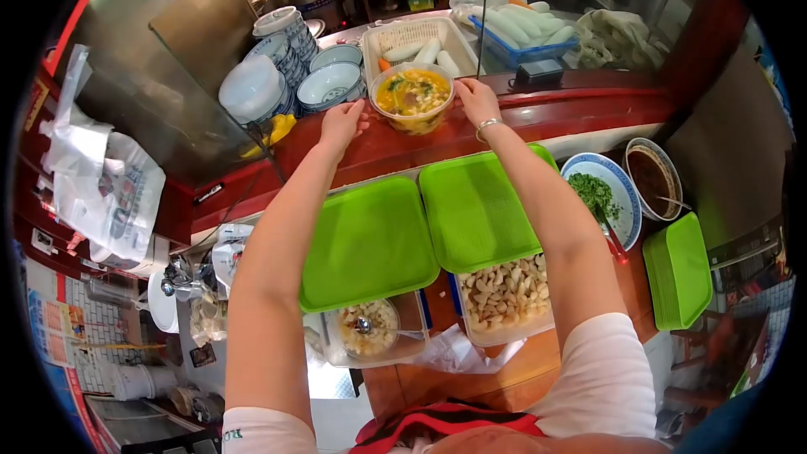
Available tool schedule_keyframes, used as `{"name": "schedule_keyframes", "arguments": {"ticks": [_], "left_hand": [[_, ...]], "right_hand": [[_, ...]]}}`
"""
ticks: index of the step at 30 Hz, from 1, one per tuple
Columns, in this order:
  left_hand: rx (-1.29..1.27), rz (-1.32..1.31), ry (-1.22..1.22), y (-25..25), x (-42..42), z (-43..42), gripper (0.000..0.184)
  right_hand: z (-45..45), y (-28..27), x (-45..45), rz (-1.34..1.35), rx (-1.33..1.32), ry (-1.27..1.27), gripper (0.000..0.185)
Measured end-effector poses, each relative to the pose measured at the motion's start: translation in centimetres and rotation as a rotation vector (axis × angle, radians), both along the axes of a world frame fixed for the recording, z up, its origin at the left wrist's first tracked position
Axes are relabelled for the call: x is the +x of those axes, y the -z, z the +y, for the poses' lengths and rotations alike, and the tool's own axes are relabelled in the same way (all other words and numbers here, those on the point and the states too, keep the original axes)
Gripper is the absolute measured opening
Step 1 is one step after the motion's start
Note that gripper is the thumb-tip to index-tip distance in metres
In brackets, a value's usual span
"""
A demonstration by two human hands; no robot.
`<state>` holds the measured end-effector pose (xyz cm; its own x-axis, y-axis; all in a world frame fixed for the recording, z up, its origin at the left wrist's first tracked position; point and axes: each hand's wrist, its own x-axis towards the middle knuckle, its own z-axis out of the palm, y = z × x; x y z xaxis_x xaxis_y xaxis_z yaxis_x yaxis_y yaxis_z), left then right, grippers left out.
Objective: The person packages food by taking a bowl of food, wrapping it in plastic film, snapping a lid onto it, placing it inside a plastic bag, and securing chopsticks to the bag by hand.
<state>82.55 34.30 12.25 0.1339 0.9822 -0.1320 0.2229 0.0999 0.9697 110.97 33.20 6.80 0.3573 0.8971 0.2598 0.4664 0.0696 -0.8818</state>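
A clear round plastic bowl (pixel 412 99) of yellow-orange soup, with white pieces and green leaves in it, is at the red ledge in front of me. My left hand (pixel 343 124) is at its left side, fingers curled in at the rim. On the opposite side my right hand (pixel 479 103), with a bracelet on the wrist, grips the rim with thumb and fingers. Both arms reach out over two green trays (pixel 366 244). Whether the bowl's base touches the ledge (pixel 538 122), I cannot tell.
Stacked patterned bowls (pixel 330 84) stand behind the ledge, beside a basket (pixel 458 34) of white radishes. A glass pane (pixel 588 0) rises at right. Nearer are a bowl of chopped greens (pixel 593 193), a sauce bowl (pixel 651 176), garlic cloves (pixel 504 294) and stacked green trays (pixel 677 273).
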Motion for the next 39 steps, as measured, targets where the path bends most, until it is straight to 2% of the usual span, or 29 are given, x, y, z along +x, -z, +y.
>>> {"name": "schedule_keyframes", "arguments": {"ticks": [6, 8, 12, 14, 17, 19, 23, 26, 31, 33, 35, 38, 39], "left_hand": [[-0.039, -0.192, 0.06, 2.9, 1.9, 3.8, 0.022], [-0.032, -0.175, 0.04, 2.8, 2.3, 4.1, 0.02], [0.07, -0.126, -0.012, 2.4, 2.7, 3.5, 0.015], [0.097, -0.119, -0.047, 2.7, 2.9, 2.9, 0.015], [0.137, -0.156, -0.079, 3.0, 2.7, 1.3, 0.015], [0.182, -0.236, -0.092, 2.7, 2.7, -0.8, 0.015], [0.218, -0.194, -0.09, 0.3, 2.0, -5.6, 0.017], [0.175, -0.216, -0.096, -1.3, 1.2, -9.5, 0.017], [0.171, -0.207, -0.017, -3.0, 0.2, -18.6, 0.019], [0.175, -0.171, -0.015, -2.5, -0.4, -22.4, 0.02], [0.127, -0.284, 0.024, -1.6, -1.0, -26.4, 0.021], [0.132, -0.287, 0.083, -0.8, -1.7, -33.2, 0.021], [0.085, -0.204, 0.052, 0.1, -1.8, -35.1, 0.021]], "right_hand": [[1.5, -0.5, -0.8, 0.133, -0.027, 0.01, 0.031], [2.7, 0.2, -0.6, 0.105, 0.047, 0.06, 0.026], [3.5, 0.8, -0.4, 0.136, 0.015, 0.05, 0.023], [3.1, 0.5, -0.6, 0.061, 0.044, 0.073, 0.021], [1.1, 0.0, -1.1, 0.107, 0.072, 0.048, 0.02], [-1.6, -1.0, -1.4, 0.191, 0.087, -0.003, 0.019], [-7.2, -3.6, -2.9, 0.454, 0.117, -0.081, 0.016], [-11.9, -5.5, -3.3, 0.408, 0.09, -0.089, 0.016], [-21.5, -7.0, -4.5, 0.485, 0.074, -0.073, 0.018], [-25.9, -6.5, -4.9, 0.496, 0.067, -0.062, 0.018], [-31.1, -6.7, -5.9, 0.522, 0.047, -0.042, 0.021], [-38.5, -5.7, -6.8, 0.563, 0.025, 0.019, 0.022], [-40.8, -4.8, -6.8, 0.602, -0.009, 0.029, 0.022]]}}
